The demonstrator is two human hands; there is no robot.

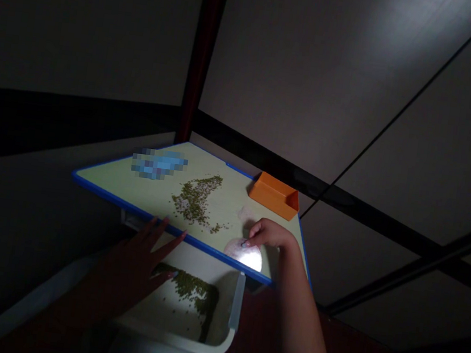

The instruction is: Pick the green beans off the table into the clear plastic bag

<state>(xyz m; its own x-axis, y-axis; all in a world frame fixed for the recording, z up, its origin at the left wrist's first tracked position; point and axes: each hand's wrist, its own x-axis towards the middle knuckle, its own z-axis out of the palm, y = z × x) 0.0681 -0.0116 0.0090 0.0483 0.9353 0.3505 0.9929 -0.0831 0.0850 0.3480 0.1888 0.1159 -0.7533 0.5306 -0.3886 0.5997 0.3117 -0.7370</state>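
Note:
A pale green cutting board (233, 196) with a blue rim lies in view, a scattered patch of green mung beans (193, 203) on its surface. My left hand (133, 273) is open with fingers spread, its fingertips at the board's near blue edge (169, 228) and above a white plastic tray (175, 332). More beans (191, 291) lie inside that tray. My right hand (269, 235) rests on the board, fingertips on a pale, glossy round disc (247, 254). Whether that hand grips the disc is hidden.
An orange rectangular tray (274, 195) stands at the board's far right edge. A blurred blue object (159, 164) lies at the far left corner. Behind the board rises a dark red post (204, 41), with dark panels and bars around it.

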